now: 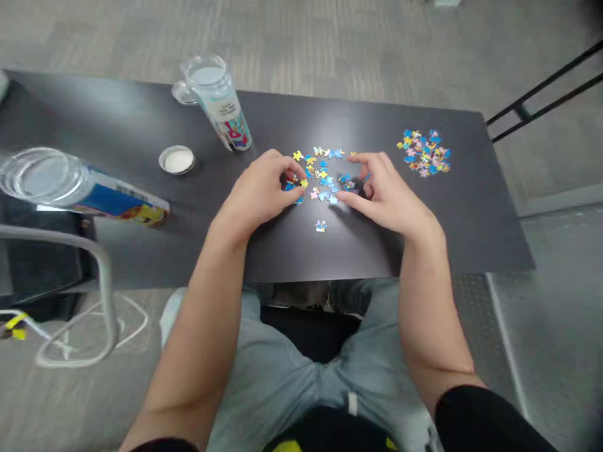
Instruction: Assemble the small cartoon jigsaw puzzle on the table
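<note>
Loose jigsaw pieces (323, 174) in blue, yellow and pink lie in a patch on the dark table, between my two hands. My left hand (264, 188) is at the left side of the patch, thumb and index finger closed around a small yellow puzzle piece (304, 183). Blue pieces show beneath its fingers, partly hidden. My right hand (384, 194) rests at the right side, thumb and index finger wide apart, with blue pieces (347, 181) lying between them. One single puzzle piece (321, 226) lies apart, nearer to me.
A pile of puzzle pieces (424, 152) lies at the right of the table (471, 220). To the left stand a clear-topped tube (221, 103) and a second tube (94, 188), with a round lid (176, 160) and another lid (183, 93). A grey metal bar (106, 282) curves at lower left.
</note>
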Motion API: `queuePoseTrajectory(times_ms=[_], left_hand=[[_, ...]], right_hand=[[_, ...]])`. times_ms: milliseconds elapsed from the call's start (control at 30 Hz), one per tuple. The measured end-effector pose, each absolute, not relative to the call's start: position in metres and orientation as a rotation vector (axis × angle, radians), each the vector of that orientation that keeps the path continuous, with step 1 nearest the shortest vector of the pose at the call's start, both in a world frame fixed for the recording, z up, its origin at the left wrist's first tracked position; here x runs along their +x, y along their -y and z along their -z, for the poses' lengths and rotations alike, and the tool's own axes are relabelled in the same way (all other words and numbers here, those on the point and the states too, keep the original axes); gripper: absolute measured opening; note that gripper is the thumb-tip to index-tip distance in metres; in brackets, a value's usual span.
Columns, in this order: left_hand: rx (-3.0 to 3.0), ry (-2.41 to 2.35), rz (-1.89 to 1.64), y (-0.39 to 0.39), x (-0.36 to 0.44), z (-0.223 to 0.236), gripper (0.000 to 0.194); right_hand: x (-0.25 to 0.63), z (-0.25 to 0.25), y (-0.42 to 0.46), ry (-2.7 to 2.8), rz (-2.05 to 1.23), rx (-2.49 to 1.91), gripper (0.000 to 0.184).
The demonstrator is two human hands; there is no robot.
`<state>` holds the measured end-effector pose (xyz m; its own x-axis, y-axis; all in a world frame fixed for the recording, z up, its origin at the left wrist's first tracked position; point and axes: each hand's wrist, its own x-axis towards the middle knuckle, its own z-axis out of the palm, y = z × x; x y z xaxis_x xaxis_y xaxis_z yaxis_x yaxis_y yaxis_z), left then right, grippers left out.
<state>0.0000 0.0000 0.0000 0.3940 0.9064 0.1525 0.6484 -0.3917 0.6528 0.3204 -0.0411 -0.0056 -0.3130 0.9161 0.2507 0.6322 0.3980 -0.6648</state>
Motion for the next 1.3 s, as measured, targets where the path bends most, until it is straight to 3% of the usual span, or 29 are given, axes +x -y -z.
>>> queuePoseTrajectory(times_ms=[367,500,700,900,1300], left_hand=[[2.003,-1.168,-0.834,0.013,0.014,-0.02,0.016],[1.99,-0.981,-0.707,0.025,0.033,-0.024,0.007],[2.095,-0.889,-0.55,0.036,0.06,-0.017,0.012],[2.176,-0.909,-0.505,0.028,0.033,-0.027,0.005],[2.169,-0.964,-0.378,0.025,-0.005,-0.026,0.01]], right_hand=[[0.321,0.002,0.038,2.056,-0.704,-1.311,0.064],[0.335,-0.003,0.038,2.026,-0.637,-1.318,0.054],[0.356,-0.009,0.039,2.004,-0.719,-1.357,0.047],[0.348,-0.03,0.046,2.15,-0.986,-1.363,0.019],[0.342,-0.032,0.043,2.325,-1.152,-1.333,0.015]])
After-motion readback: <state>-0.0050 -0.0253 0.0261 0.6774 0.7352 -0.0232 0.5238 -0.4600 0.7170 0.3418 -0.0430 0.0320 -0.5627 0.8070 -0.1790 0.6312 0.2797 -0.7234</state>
